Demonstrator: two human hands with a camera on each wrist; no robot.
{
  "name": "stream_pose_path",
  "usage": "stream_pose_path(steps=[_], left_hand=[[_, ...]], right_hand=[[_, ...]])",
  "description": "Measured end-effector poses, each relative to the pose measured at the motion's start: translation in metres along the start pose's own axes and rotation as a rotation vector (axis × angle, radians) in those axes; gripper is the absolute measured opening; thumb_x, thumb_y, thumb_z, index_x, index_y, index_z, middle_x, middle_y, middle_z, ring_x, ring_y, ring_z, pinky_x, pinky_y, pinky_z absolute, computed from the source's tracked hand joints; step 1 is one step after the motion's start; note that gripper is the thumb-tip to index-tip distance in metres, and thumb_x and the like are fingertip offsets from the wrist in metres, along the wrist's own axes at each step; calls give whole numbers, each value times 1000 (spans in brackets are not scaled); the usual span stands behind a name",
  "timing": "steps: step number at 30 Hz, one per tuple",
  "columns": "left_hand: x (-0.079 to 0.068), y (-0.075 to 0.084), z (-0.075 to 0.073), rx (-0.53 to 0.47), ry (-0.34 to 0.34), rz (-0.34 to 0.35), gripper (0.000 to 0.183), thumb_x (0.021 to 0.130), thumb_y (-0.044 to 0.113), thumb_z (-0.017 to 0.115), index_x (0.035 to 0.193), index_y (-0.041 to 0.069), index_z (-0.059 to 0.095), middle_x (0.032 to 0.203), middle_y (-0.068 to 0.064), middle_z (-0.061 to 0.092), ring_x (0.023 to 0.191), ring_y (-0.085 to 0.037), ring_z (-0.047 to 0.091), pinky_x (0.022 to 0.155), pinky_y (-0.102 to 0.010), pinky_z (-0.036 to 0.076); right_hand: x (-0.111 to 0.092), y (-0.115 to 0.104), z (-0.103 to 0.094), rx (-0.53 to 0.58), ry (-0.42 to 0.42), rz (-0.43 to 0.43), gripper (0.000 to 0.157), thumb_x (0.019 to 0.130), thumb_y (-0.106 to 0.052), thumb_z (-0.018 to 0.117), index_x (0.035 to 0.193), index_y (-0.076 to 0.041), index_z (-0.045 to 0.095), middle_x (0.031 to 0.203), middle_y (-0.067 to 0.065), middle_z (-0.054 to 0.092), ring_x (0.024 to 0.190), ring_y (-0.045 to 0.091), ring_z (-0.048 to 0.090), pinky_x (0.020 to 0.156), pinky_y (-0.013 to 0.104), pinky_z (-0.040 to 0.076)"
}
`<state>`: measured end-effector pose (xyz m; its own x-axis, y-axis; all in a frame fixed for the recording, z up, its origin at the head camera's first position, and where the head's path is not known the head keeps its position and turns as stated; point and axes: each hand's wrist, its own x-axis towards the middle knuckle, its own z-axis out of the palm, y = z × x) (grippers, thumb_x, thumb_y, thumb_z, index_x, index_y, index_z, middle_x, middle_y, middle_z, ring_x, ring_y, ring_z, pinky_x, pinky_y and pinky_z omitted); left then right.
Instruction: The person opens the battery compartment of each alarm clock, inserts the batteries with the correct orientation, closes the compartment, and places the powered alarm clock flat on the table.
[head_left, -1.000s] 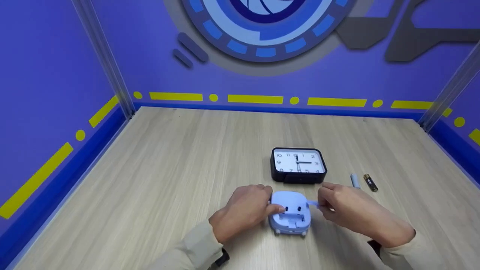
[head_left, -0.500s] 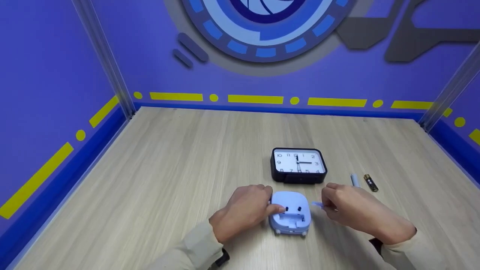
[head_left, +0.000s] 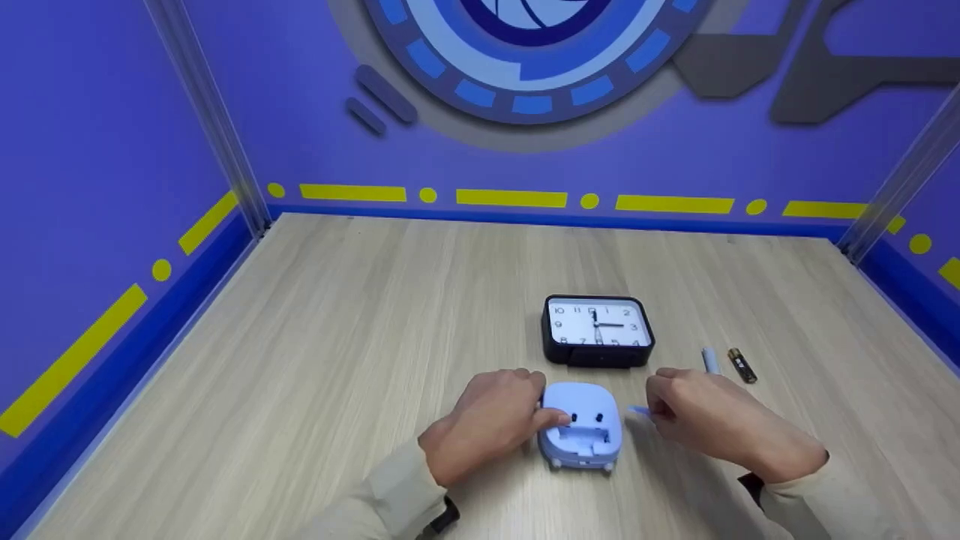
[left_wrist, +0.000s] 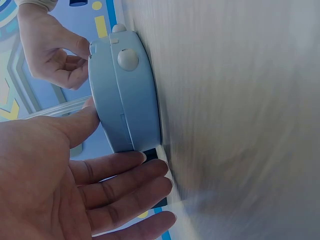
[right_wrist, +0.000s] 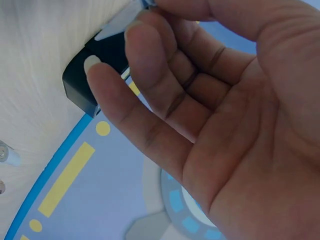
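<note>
A light blue small clock (head_left: 581, 397) lies with its back up on the table; an open battery compartment (head_left: 585, 437) and two dark knobs show there. My left hand (head_left: 491, 420) holds its left side, thumb on the back and fingers along the edge; the left wrist view shows the clock's (left_wrist: 125, 95) side and round feet. Just right of the clock, my right hand (head_left: 712, 416) pinches a thin light blue plastic piece (head_left: 637, 409). In the right wrist view this piece (right_wrist: 117, 22) sticks out from the fingertips, its other end hidden by them.
Behind the blue clock stands a black rectangular alarm clock (head_left: 598, 330). Beyond my right hand lie a grey-blue battery (head_left: 710, 360), partly hidden, and a black and gold battery (head_left: 742, 365). Blue printed walls (head_left: 525, 169) close off the table's back and sides.
My right hand has moved slightly right with the thin blue piece, which reached the clock's edge before and now stands apart from it. The left hand and clock have stayed still.
</note>
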<state>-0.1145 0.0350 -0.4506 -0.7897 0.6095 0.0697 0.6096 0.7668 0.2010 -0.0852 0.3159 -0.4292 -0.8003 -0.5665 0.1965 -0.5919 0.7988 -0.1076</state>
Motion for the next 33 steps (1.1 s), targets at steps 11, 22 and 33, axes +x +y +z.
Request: stream_pose_path(steps=[11,22,33], left_hand=[[1,-1,2,-2,-1,-2,44,101,54,67,100,10,68,78,2,59,68,-10,50,62,-33,48],[0,0,0,-19,21,8,44,100,54,70,97,10,68,79,2,61,69,-10,52,62,-34,48],[0,0,1,-26,40,17,42,100,53,71,93,11,66,77,3,60,68,-10,52,61,-34,48]], right_hand=[[0,4,3,0,-23,7,35,80,8,76,73,-18,53,72,-13,42,63,3,38,54,26,37],[-2,8,5,17,-38,-19,38,80,9,77,73,-19,51,73,-13,41,65,5,39,56,27,36],[-1,8,8,39,-77,-19,37,76,11,77,73,-17,53,74,-12,44,65,6,41,57,28,38]])
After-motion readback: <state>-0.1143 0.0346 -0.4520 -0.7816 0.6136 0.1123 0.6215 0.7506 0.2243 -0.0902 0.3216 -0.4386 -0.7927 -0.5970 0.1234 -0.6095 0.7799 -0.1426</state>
